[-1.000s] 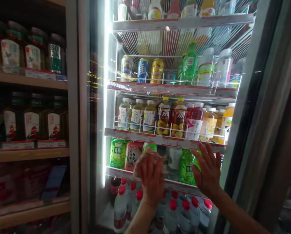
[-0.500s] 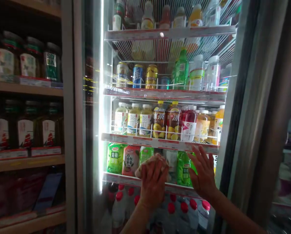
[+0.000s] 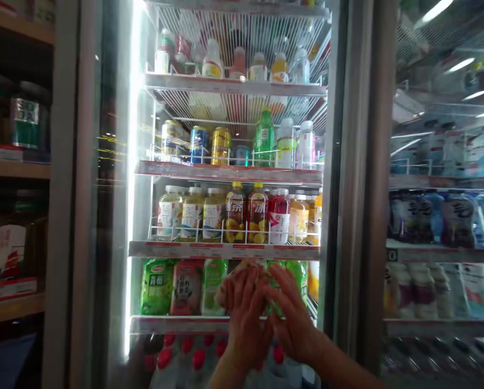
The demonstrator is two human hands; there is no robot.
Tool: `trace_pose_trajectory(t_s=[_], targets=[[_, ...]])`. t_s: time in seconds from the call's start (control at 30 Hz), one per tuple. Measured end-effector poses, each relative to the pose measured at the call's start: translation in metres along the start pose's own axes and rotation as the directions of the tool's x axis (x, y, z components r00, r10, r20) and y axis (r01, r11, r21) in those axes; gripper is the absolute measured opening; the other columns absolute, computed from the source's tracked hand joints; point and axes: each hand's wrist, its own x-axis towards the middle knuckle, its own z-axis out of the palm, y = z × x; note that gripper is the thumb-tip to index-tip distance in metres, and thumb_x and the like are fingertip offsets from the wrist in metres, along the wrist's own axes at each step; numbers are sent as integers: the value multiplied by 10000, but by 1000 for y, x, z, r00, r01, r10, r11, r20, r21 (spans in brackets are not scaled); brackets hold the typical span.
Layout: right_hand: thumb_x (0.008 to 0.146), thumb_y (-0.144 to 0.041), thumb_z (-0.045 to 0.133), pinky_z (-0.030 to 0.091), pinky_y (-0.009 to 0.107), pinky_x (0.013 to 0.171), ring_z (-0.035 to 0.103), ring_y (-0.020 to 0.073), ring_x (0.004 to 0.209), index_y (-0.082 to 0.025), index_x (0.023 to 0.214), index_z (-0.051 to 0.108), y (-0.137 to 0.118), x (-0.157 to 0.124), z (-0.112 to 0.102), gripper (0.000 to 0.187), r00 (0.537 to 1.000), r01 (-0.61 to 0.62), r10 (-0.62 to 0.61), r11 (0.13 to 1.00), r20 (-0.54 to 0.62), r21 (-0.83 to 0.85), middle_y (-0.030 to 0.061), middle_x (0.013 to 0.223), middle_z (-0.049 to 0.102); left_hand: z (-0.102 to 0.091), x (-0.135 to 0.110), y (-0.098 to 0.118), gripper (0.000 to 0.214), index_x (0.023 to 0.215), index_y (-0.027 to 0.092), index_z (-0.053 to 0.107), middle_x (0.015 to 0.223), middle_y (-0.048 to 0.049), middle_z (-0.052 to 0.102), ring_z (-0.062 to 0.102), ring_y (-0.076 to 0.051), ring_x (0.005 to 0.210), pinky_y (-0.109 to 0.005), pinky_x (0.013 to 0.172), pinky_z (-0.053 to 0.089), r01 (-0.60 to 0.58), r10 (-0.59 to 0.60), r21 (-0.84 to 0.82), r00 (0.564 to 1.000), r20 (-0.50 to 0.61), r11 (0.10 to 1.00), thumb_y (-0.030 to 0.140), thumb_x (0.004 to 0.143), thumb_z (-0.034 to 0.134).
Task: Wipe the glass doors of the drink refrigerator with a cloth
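My left hand [image 3: 244,310] is closed over a crumpled, light pinkish-beige cloth [image 3: 224,293]. The cloth shows at its left side and above the fingers, in front of the lower drink shelf. Close beside it on the right is my right hand [image 3: 292,313], its fingers stretched out and pointing up-left. Those fingertips overlap the cloth's right edge in view; whether they touch it I cannot tell. Behind the hands stand a green drink bottle [image 3: 214,289], a red one [image 3: 186,289] and another green one [image 3: 156,286], partly hidden by my hands on the right.
Reflections suggest a glass door before the lit drinks cooler. Its price-label rail [image 3: 221,250] runs above my hands. Red-capped bottles [image 3: 164,359] stand below. A metal door frame [image 3: 357,189] rises at right, beside another cooler; shelves with jars [image 3: 26,116] are at left.
My right hand has come leftward to sit beside my left hand and the cloth. The view has turned right, so the cooler appears further left and more of the right-hand cooler shows.
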Motion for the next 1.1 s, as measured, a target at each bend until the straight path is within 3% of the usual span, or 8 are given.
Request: trace_pose_trajectory(t_s=[0.1, 0.2, 0.3, 0.43, 0.6, 0.73, 0.93, 1.1], targets=[[864, -215, 381, 392, 384, 1080, 299, 206, 1385, -163, 1357, 336, -22, -2, 13, 497, 992, 21, -42, 985, 119, 170, 128, 1490, 314, -16, 9, 13, 539, 1392, 253, 354, 1458, -82, 386, 378, -231, 1334, -420, 1070, 376, 422, -460, -524, 886, 63, 740, 381, 876, 440], [878, -291, 409, 373, 425, 1087, 277, 229, 1389, -156, 1348, 365, -32, -6, 43, 490, 984, 20, -32, 998, 173, 67, 146, 1436, 391, -48, 22, -6, 532, 1259, 236, 494, 1312, -91, 545, 539, -249, 1179, -412, 960, 475, 621, -776, -769, 557, 295, 154, 472, 784, 536], [865, -390, 480, 345, 472, 1089, 266, 270, 1384, -187, 1304, 458, -16, 10, 56, 484, 986, 77, -51, 984, 162, -162, 130, 1441, 392, -77, 27, -38, 498, 1078, 194, 581, 1117, -89, 637, 586, -281, 1082, -472, 943, 473, 681, -904, -718, 386, 184, 145, 510, 694, 580], [893, -375, 453, 257, 585, 1083, 239, 306, 1394, -248, 1213, 555, 43, 54, 15, 360, 995, -89, 64, 893, -72, -441, 105, 1470, 357, -102, 13, -75, 497, 1134, 178, 567, 1316, -120, 507, 428, -320, 1267, -539, 1078, 318, 728, -729, -92, 655, -198, 679, 501, 764, 489], [905, -206, 371, 258, 567, 1091, 239, 278, 1403, -127, 1305, 481, 50, -18, -19, 422, 997, -71, 70, 859, -22, -508, 160, 1411, 437, -100, -25, -90, 511, 1319, 165, 423, 1477, -152, 309, 253, -328, 1383, -534, 1107, 272, 316, -322, 343, 946, -42, 885, 405, 869, 392], [907, -234, 381, 360, 347, 1077, 344, 121, 1349, -256, 1259, 531, 17, -90, -3, 382, 864, 409, -279, 875, 419, -260, -4, 1354, 530, -102, -53, -95, 560, 1428, 246, 251, 1518, -93, 246, 216, -288, 1405, -492, 1116, 277, 119, -168, 430, 983, 77, 895, 318, 887, 375], [897, -213, 394, 261, 469, 1120, 348, 226, 1353, -141, 1321, 480, 40, -17, 10, 439, 999, -15, 37, 864, 33, -503, 111, 1333, 539, -119, -76, -108, 605, 1450, 176, 198, 1513, -176, 209, 234, -359, 1384, -550, 1056, 323, 147, -201, 555, 979, 39, 819, 348, 891, 351], [883, -166, 375, 279, 344, 1128, 339, 119, 1343, -252, 1128, 621, 9, -39, 23, 359, 837, 509, -389, 813, 386, -285, -35, 1334, 545, -123, -82, -106, 575, 1431, 160, 237, 1456, -193, 319, 286, -348, 1363, -528, 1038, 337, 77, -184, 614, 976, 113, 786, 323, 891, 348]])
